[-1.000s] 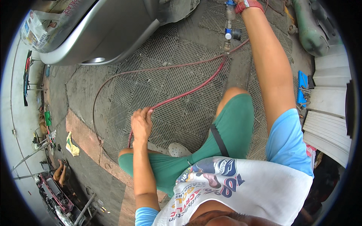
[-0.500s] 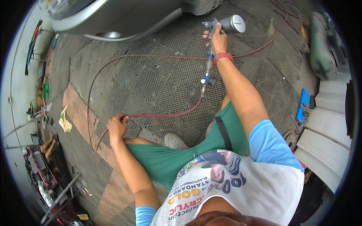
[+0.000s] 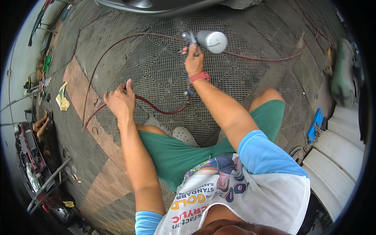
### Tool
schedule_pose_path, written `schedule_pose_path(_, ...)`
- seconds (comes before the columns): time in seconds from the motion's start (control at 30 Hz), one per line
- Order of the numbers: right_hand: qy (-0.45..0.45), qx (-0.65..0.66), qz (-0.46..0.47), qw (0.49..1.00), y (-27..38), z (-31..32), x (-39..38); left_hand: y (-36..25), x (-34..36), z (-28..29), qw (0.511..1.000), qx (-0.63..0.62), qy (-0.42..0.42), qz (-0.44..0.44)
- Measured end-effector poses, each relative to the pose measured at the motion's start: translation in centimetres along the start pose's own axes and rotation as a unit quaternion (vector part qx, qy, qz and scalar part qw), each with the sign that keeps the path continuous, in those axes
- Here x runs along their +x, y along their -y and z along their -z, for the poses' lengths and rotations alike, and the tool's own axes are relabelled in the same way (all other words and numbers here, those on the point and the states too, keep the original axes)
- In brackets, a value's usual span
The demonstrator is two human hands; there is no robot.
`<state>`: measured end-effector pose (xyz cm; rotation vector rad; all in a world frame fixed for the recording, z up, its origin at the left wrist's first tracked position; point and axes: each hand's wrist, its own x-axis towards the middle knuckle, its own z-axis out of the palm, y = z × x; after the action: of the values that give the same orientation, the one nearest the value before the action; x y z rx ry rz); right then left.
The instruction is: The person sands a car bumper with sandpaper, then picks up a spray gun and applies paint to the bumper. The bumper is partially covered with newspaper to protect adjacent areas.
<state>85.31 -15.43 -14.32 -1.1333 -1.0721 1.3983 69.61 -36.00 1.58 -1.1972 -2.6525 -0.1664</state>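
Observation:
Out in front of me, my right hand [image 3: 194,62] is closed round the handle of a paint spray gun [image 3: 190,38], with a red band on the wrist. The gun's grey cup [image 3: 212,41] with its pale round end points to the right. Under the handle hangs a fitting with a small regulator [image 3: 190,93], partly hidden by my wrist and smeared by motion. A dark red air hose [image 3: 166,112] runs from there to my left hand [image 3: 121,101], whose fingers curl round it while the thumb sticks up. Beyond that hand the hose loops over the floor.
A grey car bumper [image 3: 168,8] overhangs the far edge. Ridged, dusty matting [image 3: 156,70] covers the floor. To the right are a green gas cylinder [image 3: 342,88], a blue object [image 3: 315,124] and pale ribbed panels [image 3: 333,168]. A yellowish cloth [image 3: 62,98] and another person's legs [image 3: 40,125] are at left.
My right hand has swung the spray gun to the left and a little nearer. My left hand has risen away from my knee with the hose, which now sags. The bumper sits higher in view.

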Motion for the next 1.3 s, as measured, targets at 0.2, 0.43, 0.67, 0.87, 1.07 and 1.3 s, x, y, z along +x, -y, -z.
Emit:
schedule_pose_path(0.2, 0.169, -0.012, 0.054, 0.984, 3.0, -5.7, -1.9, 0.9, 1.2, -1.0, 0.999, -0.025, 0.036, 0.025)
schedule_pose_path(0.43, 0.087, -0.148, -0.01, 0.985, 9.6, 3.7, 3.0, 0.8, 1.9, -2.8, 0.973, -0.138, 0.187, -0.01)
schedule_pose_path(0.67, -0.123, -0.132, 0.106, 0.978, 15.7, 14.0, 9.0, -0.7, 3.5, -4.2, 0.956, -0.186, 0.222, -0.043)
schedule_pose_path(0.87, -0.101, -0.12, 0.119, 0.98, 17.7, 11.8, 6.8, -0.6, 4.2, -4.8, 0.982, -0.164, 0.089, -0.006)
schedule_pose_path(1.07, 0.035, -0.13, 0.078, 0.988, 15.6, 3.7, -0.6, -0.2, 4.3, -4.3, 0.988, -0.138, 0.072, 0.017)
schedule_pose_path(1.3, 0.185, -0.104, 0.11, 0.971, 16.3, -1.0, -2.9, 0.1, 4.5, -3.6, 0.975, -0.146, 0.166, 0.025)
